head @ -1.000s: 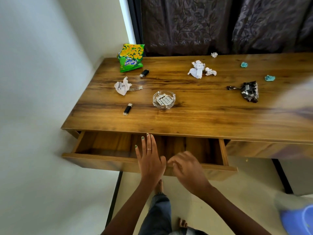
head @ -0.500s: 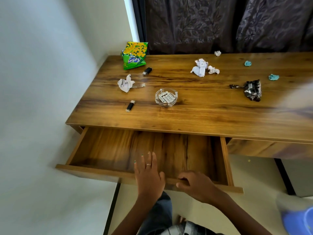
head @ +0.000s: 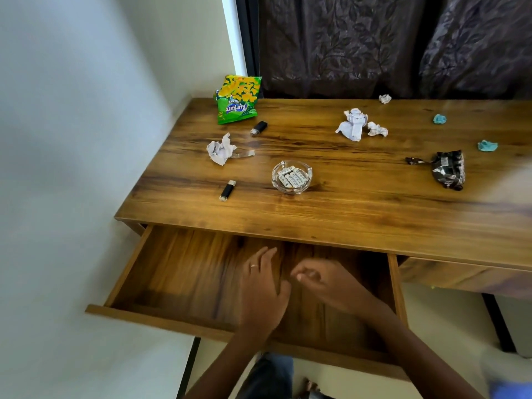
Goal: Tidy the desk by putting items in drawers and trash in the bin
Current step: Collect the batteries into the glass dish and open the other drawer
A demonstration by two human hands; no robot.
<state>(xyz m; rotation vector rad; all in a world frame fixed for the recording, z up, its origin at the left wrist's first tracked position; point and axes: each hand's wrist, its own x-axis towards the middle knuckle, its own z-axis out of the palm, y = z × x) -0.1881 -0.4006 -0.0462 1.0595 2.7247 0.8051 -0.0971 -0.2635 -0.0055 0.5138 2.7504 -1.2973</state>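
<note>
The drawer (head: 184,272) at lower middle is pulled out with nothing in it. Both hands hover above it: left hand (head: 263,286) flat, right hand (head: 325,280) loosely curled, each empty. USB sticks (head: 227,190), batteries (head: 290,177) and paper balls (head: 220,149) all wait on the desk (head: 359,214).

Both hands motion-blurred over drawer (head: 178,272); right hand (head: 325,280) finger pose unclear; desk (head: 374,203) cut off at right edge; blue object (head: 512,391) cropped bottom right

Two USB sticks (head: 228,190) – four white paper wads (head: 220,149), two teal wads (head: 487,145), two wrappers (head: 238,99).
</note>
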